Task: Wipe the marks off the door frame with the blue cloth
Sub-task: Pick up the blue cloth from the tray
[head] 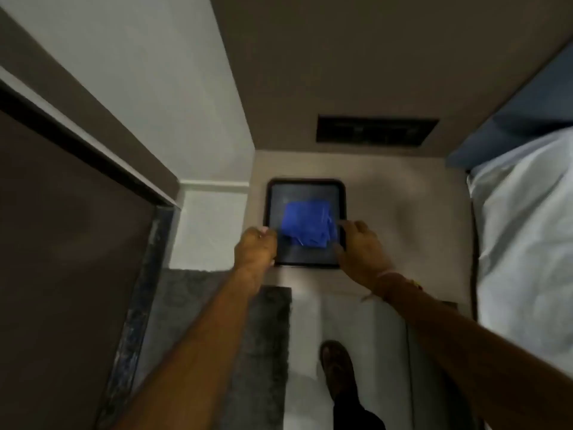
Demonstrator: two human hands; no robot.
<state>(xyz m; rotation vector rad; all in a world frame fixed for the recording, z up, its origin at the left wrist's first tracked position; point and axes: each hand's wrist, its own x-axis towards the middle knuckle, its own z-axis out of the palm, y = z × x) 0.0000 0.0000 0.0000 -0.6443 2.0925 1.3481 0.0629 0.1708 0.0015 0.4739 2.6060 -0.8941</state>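
A folded blue cloth (307,223) lies in a dark rectangular tray (305,185) on a beige surface ahead of me. My left hand (255,248) grips the tray's left edge near its lower corner. My right hand (362,248) holds the tray's right edge, fingers curled over the rim beside the cloth. Neither hand touches the cloth. The brown door (62,259) with its dark frame (136,305) stands at the left. The picture is blurred, so no marks on the frame can be made out.
A bed with pale sheets (527,243) and a blue headboard (527,97) fills the right. A dark panel (376,131) sits on the wall above the tray. A grey mat (263,336) lies on the floor, and my foot (338,364) stands below.
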